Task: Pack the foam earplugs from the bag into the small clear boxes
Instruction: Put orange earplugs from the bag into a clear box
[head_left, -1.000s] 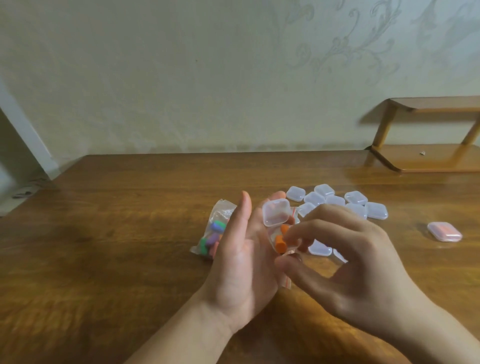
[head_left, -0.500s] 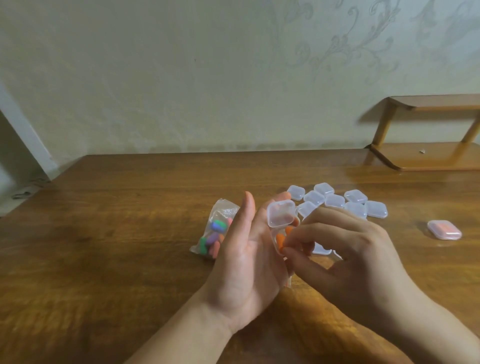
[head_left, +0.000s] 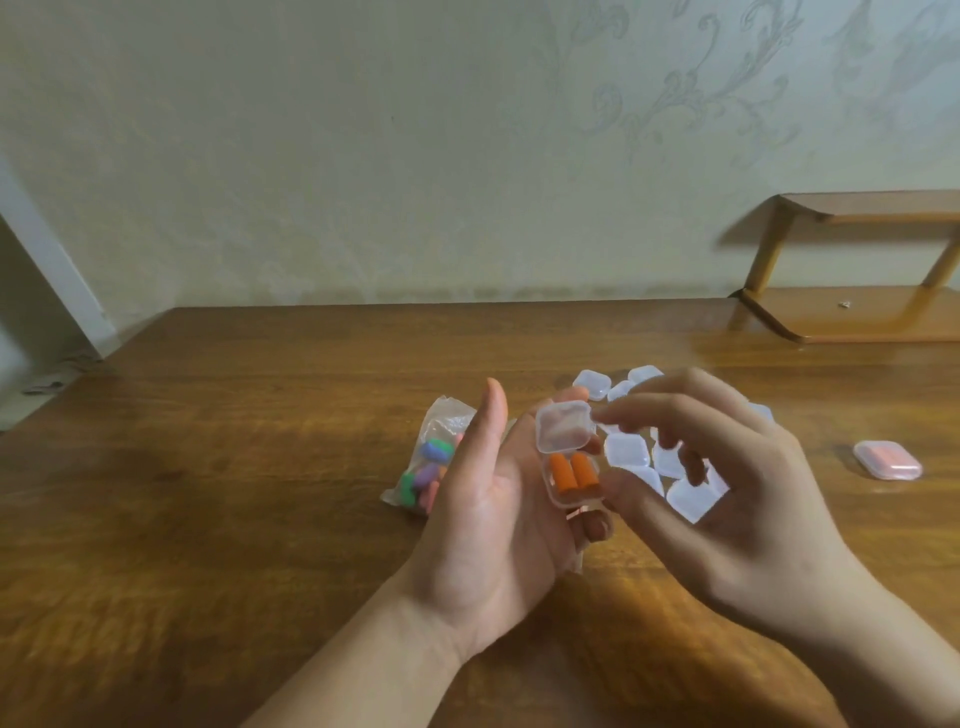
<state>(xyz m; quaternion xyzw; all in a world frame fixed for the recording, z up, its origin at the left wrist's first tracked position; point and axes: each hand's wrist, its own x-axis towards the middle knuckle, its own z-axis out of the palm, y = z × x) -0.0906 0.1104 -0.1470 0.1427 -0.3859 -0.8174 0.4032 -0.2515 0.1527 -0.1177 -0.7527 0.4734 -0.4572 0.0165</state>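
L hand (head_left: 488, 519) cradles open clear box (head_left: 569, 467) in curled fingers, lid up, two orange earplugs (head_left: 570, 472) inside. R hand (head_left: 727, 499) just right of box, fingers loosely curled, holding nothing, index tip at lid. Earplug bag (head_left: 431, 457) on table (head_left: 234, 467) left of hands; empty boxes (head_left: 628, 451) far right; one packed box (head_left: 887, 459) well right.

A room in a home, by the look of it — a polished wooden table (head_left: 260, 467) stands pushed against a pale wall (head_left: 363, 156) with a faint raised scroll pattern, the sort found on household wallpaper. At the right sits a small wooden shelf (head_left: 857, 312) in the same warm finish. Soft indoor light, no work fittings or signs — plain domestic furniture.
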